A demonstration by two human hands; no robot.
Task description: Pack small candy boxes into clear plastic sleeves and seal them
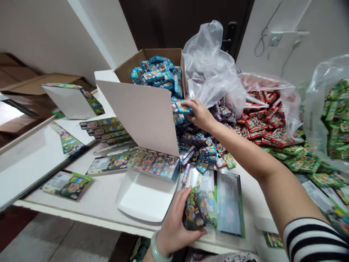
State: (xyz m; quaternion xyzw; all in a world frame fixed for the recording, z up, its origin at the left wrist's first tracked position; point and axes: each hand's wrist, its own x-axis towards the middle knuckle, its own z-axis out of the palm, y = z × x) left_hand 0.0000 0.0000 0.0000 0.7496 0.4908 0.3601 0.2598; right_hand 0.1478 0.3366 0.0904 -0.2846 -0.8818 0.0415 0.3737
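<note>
At the table's front edge, my left hand (174,222) is closed around a small dark printed carton (194,213) with coloured pictures on it. My right hand (201,115) reaches across to the loose pile, its fingers pinching a small blue candy box (182,107). Between the hands and to the left stands an open display box (147,196) with its white flap down and its tall lid (144,112) raised. A row of small multicoloured boxes (154,163) stands inside it. Beneath my left hand lie flat clear-and-printed sleeves (229,203).
Behind is a cardboard carton (131,67) full of blue boxes (156,74). Plastic bags (212,62) stand around purple, red (269,120) and green (336,120) boxes spilling over the table. Stacked printed cartons (106,129) and another open display box (72,102) are on the left.
</note>
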